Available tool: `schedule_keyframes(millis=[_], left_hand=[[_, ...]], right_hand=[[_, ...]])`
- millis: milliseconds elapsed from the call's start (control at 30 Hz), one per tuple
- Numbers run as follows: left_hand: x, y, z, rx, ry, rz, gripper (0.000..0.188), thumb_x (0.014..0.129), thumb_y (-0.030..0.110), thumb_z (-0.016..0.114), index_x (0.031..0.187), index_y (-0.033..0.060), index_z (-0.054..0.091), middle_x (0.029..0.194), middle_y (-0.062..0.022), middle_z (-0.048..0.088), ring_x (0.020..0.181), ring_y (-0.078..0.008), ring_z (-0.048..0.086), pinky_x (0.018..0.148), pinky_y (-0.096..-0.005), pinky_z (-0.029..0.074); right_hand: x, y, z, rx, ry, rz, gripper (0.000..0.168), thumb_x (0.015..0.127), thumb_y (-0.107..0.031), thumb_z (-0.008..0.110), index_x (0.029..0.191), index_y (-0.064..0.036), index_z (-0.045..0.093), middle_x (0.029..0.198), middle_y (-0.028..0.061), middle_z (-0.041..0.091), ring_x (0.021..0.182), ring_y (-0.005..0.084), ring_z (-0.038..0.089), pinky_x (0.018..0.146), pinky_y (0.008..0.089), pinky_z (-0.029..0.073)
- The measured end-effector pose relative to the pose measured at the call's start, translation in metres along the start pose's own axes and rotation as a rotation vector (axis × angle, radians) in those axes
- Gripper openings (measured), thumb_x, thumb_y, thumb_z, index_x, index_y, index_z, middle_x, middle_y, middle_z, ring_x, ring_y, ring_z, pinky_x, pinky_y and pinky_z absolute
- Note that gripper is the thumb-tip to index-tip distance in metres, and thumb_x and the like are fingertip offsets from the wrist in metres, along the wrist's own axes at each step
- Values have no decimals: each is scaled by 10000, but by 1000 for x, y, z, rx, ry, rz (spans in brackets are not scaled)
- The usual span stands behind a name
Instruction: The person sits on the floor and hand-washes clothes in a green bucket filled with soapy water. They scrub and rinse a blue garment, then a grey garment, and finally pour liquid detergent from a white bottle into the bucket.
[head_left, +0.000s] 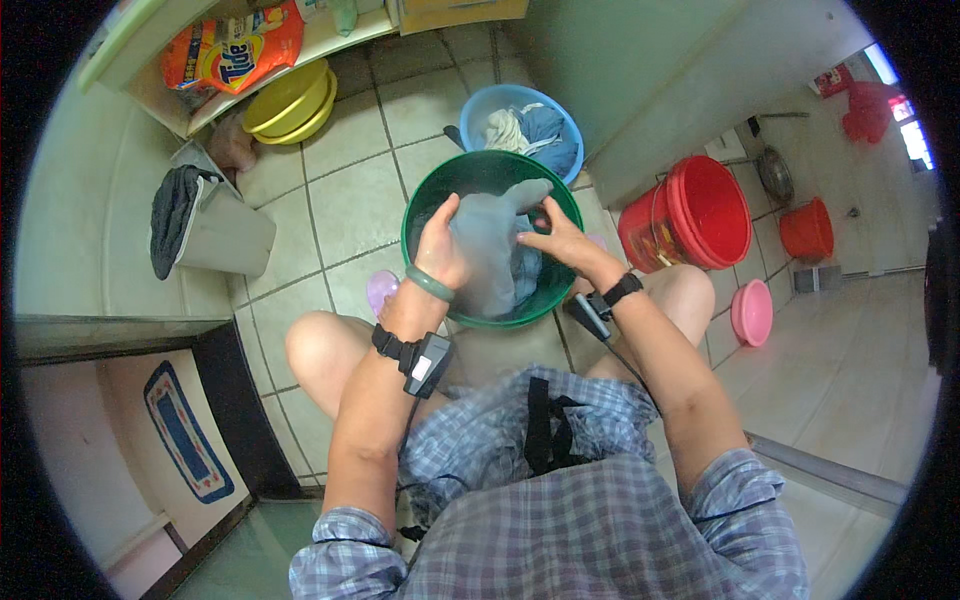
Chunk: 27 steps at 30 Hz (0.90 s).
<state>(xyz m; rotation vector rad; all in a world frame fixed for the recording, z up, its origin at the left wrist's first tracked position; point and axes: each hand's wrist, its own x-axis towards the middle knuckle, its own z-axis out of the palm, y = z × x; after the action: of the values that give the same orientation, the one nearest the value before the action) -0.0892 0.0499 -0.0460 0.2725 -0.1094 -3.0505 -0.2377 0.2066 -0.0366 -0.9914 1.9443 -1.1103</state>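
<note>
Directly before me on the floor stands a round dark-green basin (415, 217). A wet grey-blue garment (484, 244) is held up over it, its lower part hanging down inside. My left hand (441, 247), with a jade-green bangle at the wrist, grips the garment's left side, thumb pointing up and the other fingers hidden by the cloth. On the opposite side, the thumb and fingers of my right hand (564, 238) hold the cloth's right edge. One end of the garment sticks out near the basin's far right rim. Part of the garment is blurred.
Behind the basin, a blue basin (478, 100) holds clothes. Red buckets (709, 214) stand at right, with a pink basin (752, 313) beyond. At left are a pale bin (229, 232) draped with dark cloth, stacked yellow basins (291, 105) and a shelf bearing a Tide bag (236, 51).
</note>
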Motion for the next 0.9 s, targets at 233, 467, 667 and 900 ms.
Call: schedule_keyframes(millis=[233, 467, 667, 900], left_hand=[[0, 0, 3, 81, 45, 50, 419, 965, 356, 387, 1127, 5, 550, 1114, -137, 613, 1004, -276, 597, 908, -408, 460], [3, 12, -6, 251, 243, 120, 394, 967, 303, 408, 1176, -7, 536, 1158, -137, 594, 1049, -268, 572, 940, -399, 439], [-6, 5, 10, 426, 407, 212, 376, 954, 211, 435, 1239, -31, 473, 1192, -137, 574, 1053, -239, 582, 924, -375, 468], [-12, -3, 23, 541, 114, -9, 384, 891, 113, 472, 1261, 11, 461, 1179, -111, 574, 1017, -229, 598, 901, -369, 485]], right_hand=[[19, 5, 2, 188, -293, 93, 322, 870, -295, 598, 1086, -57, 570, 996, -7, 566, 909, 93, 509, 819, 253, 417], [19, -10, -42, 396, 132, 242, 207, 864, -324, 588, 777, -139, 554, 677, -61, 470, 602, 69, 434, 552, 217, 362], [28, -72, -90, 230, 100, 199, 232, 879, -324, 592, 799, -106, 586, 715, -61, 521, 634, 66, 461, 564, 225, 376], [28, -102, -131, 65, 22, 128, 278, 865, -342, 619, 996, -97, 631, 795, -71, 566, 687, 42, 485, 613, 193, 385]])
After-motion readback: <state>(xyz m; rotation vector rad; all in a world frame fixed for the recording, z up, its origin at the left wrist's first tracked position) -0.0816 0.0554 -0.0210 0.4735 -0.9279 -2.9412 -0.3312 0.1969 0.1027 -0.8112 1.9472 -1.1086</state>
